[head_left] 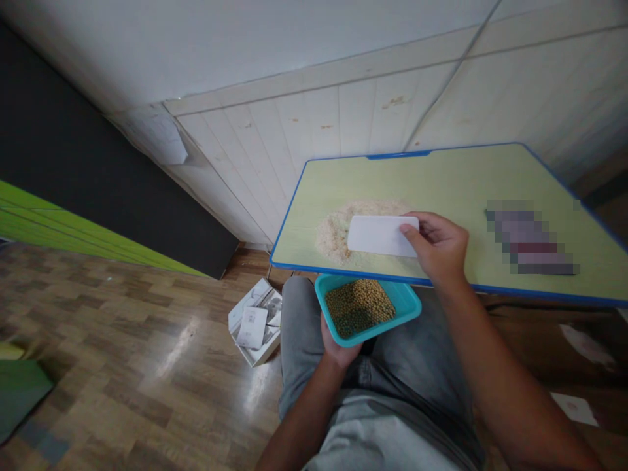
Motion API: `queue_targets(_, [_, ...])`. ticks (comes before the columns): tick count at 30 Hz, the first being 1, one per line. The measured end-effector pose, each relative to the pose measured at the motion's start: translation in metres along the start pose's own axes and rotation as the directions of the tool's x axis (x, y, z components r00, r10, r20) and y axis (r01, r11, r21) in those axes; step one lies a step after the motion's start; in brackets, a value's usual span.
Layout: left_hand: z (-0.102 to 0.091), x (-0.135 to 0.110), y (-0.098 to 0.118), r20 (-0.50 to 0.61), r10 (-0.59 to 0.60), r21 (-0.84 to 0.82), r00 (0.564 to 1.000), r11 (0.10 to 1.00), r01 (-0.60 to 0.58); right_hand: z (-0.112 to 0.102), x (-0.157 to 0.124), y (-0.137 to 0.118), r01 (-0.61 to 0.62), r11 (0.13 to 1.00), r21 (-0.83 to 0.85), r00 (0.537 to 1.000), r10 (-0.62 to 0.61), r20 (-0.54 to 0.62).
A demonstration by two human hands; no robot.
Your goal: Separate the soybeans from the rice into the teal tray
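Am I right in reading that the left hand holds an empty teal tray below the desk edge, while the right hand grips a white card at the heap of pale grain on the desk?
Not quite: the head view shows that the teal tray is not empty; it holds a layer of yellowish and green beans. The rest stands: the left hand holds it below the desk edge, and the right hand grips the white card at the heap of pale grain.

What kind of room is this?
Probably a classroom or school workroom: there's a small school-style desk with a blue edge, white panelled walls, and a wood-look floor.
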State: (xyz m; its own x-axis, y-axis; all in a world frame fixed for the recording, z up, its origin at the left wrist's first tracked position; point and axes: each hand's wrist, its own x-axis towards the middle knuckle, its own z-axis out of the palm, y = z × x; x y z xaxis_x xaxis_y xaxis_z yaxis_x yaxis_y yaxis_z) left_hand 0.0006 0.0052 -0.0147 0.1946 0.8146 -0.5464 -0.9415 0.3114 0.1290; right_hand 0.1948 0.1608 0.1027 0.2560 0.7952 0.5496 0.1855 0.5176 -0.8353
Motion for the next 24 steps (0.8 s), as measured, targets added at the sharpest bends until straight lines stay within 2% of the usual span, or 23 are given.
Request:
queue_targets(11, [-0.001,0.001,-0.001,-0.022,0.005,-0.019,1.0,1.0,-0.005,0.0,0.0,-0.002,-0.005,1.0,0.024,1.0,0.005,0.02])
queue_targets(24, [0.01,-0.008,-0.003,0.002,0.085,0.191,0.996,0.978,-0.083,0.0,-0.002,-0.008,-0.037,0.999,0.034,0.998,0.036,0.044])
